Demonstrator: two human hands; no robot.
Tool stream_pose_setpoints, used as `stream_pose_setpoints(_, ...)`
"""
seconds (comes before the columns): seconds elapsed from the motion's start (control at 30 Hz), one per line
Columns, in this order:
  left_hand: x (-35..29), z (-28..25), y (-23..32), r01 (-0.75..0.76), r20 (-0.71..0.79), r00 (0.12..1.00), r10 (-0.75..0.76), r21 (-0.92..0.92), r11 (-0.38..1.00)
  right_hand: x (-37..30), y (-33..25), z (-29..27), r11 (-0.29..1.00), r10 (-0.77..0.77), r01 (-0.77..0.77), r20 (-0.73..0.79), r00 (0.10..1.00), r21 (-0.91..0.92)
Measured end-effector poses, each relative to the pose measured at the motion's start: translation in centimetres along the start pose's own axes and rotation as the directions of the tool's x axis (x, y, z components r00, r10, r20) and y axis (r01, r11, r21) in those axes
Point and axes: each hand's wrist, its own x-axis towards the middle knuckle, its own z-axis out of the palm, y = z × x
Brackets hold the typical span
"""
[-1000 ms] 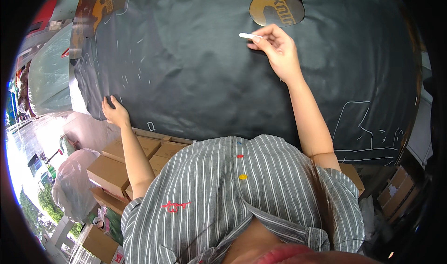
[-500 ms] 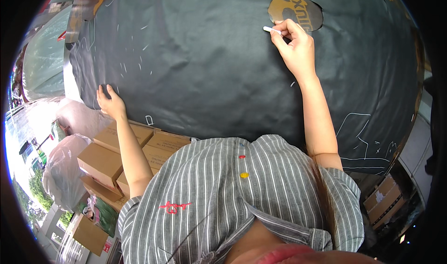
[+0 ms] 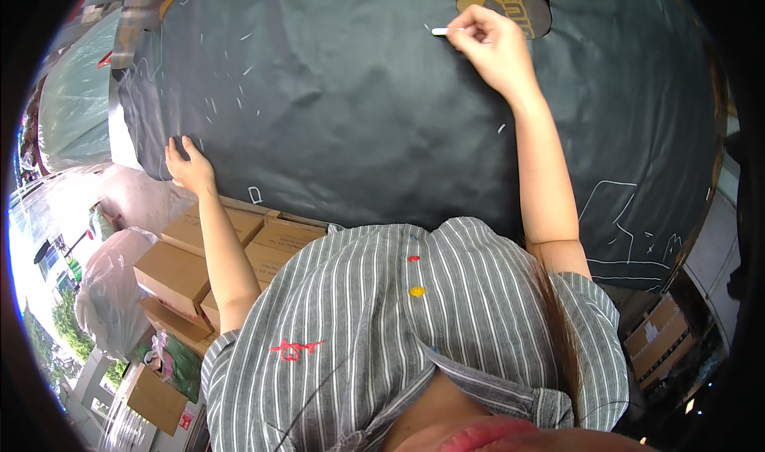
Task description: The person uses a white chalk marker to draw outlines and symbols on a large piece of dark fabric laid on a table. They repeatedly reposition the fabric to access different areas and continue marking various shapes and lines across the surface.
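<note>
A wide dark grey, leather-like sheet [image 3: 358, 125] spreads in front of me, with short white strokes scattered over it. My right hand [image 3: 496, 50] pinches a white stick of chalk [image 3: 439, 31] between thumb and fingers, its tip pointing left beside a small white mark. Just beyond that hand is an oval cutout [image 3: 538, 2] in the sheet, through which a brown printed surface shows. At the sheet's near left edge rests my left hand [image 3: 191, 168], empty, fingers stretched out and apart. White chalk lines [image 3: 629, 213] and symbols are drawn at the near right corner.
Stacked brown cardboard boxes [image 3: 171, 281] stand below the sheet's near left edge. Beside them are a clear plastic bag [image 3: 115, 293] and a green bundle [image 3: 182, 368]. Another cardboard box [image 3: 660, 332] sits low at the right. Translucent plastic [image 3: 76, 105] lies beyond the left edge.
My right hand has moved left and slightly away with the chalk, off the cutout's near edge. A small white mark now shows by the chalk tip. My left hand stays at the edge.
</note>
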Motion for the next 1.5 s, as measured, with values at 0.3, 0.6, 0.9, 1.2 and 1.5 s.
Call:
stream_pose_setpoints(0.3, 0.2, 0.3, 0.4, 0.014, 0.014, 1.0, -0.014, 0.004, 1.0, -3.3, -0.3, -1.2, 0.995, -0.047, 0.04, -0.075, 0.996, -0.091)
stream_pose_setpoints(0.6, 0.2, 0.2, 0.1, 0.017, 0.016, 1.0, -0.017, 0.001, 1.0, -4.8, -1.3, -1.8, 0.933, -0.014, 0.006, -0.021, 1.0, -0.36)
stream_pose_setpoints(0.9, 0.9, 0.6, 0.1, 0.011, 0.004, 1.0, -0.011, 0.032, 0.999, -11.1, 2.4, -7.1, 0.931, 0.261, -0.12, -0.398, 0.879, 0.345)
stream_pose_setpoints(1.2, 1.2, 1.4, -0.6, 0.026, 0.015, 1.0, -0.027, 0.066, 0.997, -18.6, 6.6, -16.7, 0.953, 0.268, -0.009, -0.825, 0.498, 0.304)
stream_pose_setpoints(1.5, 1.6, 2.0, -0.9, -0.011, -0.003, 1.0, 0.011, 0.053, 0.999, -22.5, 2.4, -13.1, 0.958, 0.238, -0.001, -0.796, 0.556, 0.286)
